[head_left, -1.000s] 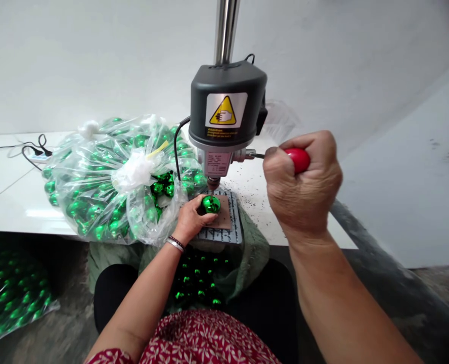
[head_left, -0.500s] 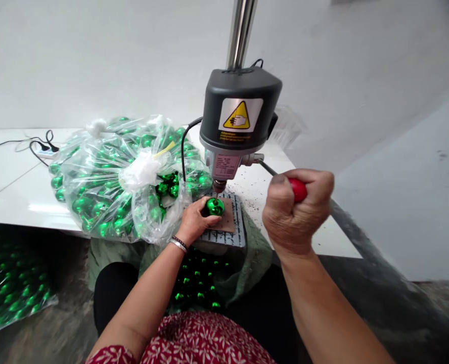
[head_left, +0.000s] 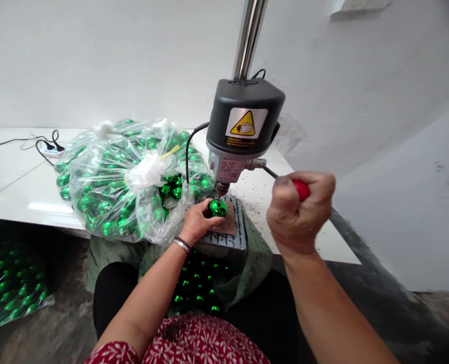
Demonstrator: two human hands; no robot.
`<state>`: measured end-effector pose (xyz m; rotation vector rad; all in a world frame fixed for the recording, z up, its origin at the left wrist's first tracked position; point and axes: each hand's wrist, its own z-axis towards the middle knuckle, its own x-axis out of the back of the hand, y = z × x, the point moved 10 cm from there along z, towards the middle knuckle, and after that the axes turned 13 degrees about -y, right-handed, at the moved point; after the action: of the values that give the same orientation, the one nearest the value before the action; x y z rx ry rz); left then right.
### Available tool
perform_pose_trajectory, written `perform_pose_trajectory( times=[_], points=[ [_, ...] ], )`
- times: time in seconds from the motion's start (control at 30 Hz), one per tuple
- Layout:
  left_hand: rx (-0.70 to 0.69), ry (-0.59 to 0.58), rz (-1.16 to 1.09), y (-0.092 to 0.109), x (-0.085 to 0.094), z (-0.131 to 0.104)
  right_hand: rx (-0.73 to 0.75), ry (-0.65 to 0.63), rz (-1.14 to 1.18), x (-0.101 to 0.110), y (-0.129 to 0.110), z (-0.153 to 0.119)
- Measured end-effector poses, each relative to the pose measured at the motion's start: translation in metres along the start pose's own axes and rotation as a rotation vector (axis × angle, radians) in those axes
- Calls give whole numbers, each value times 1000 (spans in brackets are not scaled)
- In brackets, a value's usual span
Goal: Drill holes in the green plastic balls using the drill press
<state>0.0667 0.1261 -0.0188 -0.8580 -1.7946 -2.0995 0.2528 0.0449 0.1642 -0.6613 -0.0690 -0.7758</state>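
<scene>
A shiny green ball ornament point(head_left: 217, 208) rests on a brown board point(head_left: 229, 222) on the base of a drill press point(head_left: 247, 119). My left hand point(head_left: 199, 221) is closed around the ball's left side, thumb in front and fingers behind. Directly above the ball is the drill chuck point(head_left: 222, 188), its thin bit reaching down to the ball's top; whether it has pierced the surface I cannot tell. My right hand point(head_left: 300, 212) grips the red knob point(head_left: 302, 189) of the press's feed lever point(head_left: 270, 172), to the right of the machine.
A large clear bag point(head_left: 106, 177) full of green balls lies left of the press on the white table point(head_left: 12, 187). Another bag of balls point(head_left: 12, 278) sits on the floor at left. More balls point(head_left: 196, 283) lie below the table edge. A power strip point(head_left: 52, 150) stands at back left.
The camera view has shifted slightly, so the press and bag appear a little further right and lower. Both hands keep their holds on the ball and the lever knob.
</scene>
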Motion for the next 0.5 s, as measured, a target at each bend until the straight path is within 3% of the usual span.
perform_pose_trajectory(
  times=[0.23,0.37,0.5],
  points=[
    [60,29,100,11,1,-9,-322,-194,-24,-16,4,79],
    [27,8,198,20,0,-28,-385,-253,-85,-21,8,88],
    [9,-54,240,27,12,-57,-320,-229,-83,-20,9,87]
  ],
)
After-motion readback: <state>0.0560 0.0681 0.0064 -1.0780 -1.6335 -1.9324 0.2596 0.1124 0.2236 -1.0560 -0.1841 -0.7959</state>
